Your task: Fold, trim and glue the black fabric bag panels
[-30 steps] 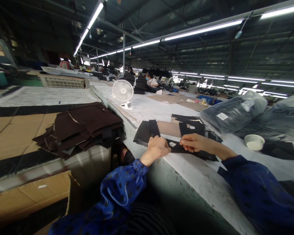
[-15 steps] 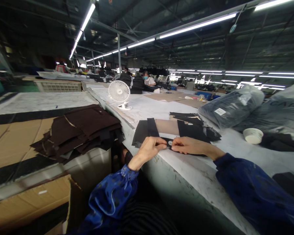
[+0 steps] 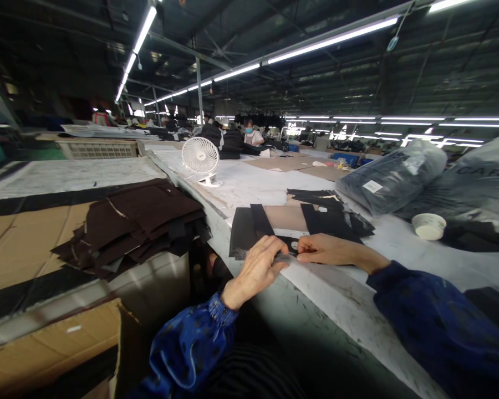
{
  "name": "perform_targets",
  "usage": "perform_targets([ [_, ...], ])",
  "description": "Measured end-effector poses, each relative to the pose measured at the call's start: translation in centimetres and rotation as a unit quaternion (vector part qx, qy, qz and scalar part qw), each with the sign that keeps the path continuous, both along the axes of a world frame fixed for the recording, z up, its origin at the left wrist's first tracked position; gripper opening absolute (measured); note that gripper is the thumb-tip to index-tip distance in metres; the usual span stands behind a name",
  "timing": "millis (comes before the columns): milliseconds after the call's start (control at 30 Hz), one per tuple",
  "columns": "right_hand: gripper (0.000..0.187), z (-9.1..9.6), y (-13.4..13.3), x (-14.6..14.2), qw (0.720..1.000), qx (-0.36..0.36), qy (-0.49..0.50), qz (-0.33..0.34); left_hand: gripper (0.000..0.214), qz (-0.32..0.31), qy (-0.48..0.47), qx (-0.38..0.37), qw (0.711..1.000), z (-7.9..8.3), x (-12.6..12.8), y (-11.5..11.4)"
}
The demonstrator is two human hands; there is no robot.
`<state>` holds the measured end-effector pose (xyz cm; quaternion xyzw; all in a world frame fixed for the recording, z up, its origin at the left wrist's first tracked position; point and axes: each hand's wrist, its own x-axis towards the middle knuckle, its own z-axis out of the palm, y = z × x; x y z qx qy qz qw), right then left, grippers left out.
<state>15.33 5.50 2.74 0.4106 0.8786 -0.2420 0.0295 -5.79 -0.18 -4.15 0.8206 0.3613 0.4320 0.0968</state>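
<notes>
A dark fabric piece (image 3: 249, 227) with a beige panel (image 3: 286, 217) and a white strip lies near the table's front edge. A small white round spot (image 3: 294, 244) shows on its near black band, between my hands. My left hand (image 3: 258, 269) pinches the near edge of the fabric between thumb and curled fingers, where a thin grey bit shows. Close by, my right hand (image 3: 335, 252) has thumb and fingertips closed on the same edge. More black fabric pieces (image 3: 332, 221) lie just behind it; my fingers cover part of the near edge.
Left, a stack of dark brown cut pieces (image 3: 145, 216) rests beside a gap. A white fan (image 3: 200, 155) stands further back. To the right are plastic-wrapped bundles (image 3: 393, 174) and a white paper cup (image 3: 429, 226). A cardboard box (image 3: 58, 354) is low left. A masked person (image 3: 253, 136) works behind.
My left hand has moved slightly down and towards me, with its fingers at the table edge. The fabric has shifted a little to the right. My right hand has come down slightly.
</notes>
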Motion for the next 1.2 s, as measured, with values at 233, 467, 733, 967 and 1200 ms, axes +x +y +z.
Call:
perform_targets([
  [233, 0.032, 0.3, -0.1, -0.4, 1.0, 0.005, -0.008, -0.002, 0.024, 0.03, 0.051, 0.083, 0.995, 0.0, -1.2, 0.8],
  [467, 0.034, 0.3, -0.2, -0.3, 1.0, 0.008, -0.006, 0.003, 0.016, 0.055, 0.076, 0.047, 0.994, -0.3, -0.5, 0.7],
  [733, 0.033, -0.3, 0.1, -0.3, 1.0, 0.024, -0.009, -0.018, 0.016, 0.161, 0.014, -0.142, 0.977, 0.7, 1.4, 0.8],
  [967, 0.035, -0.7, -0.2, -1.1, 0.998, 0.058, -0.004, -0.04, 0.014, 0.16, 0.053, -0.186, 0.968, 1.9, 1.6, 1.4],
  [1200, 0.036, -0.4, -0.2, -1.8, 0.995, 0.037, -0.018, -0.088, 0.011, 0.147, 0.085, -0.212, 0.962, 2.6, 1.3, 1.8],
])
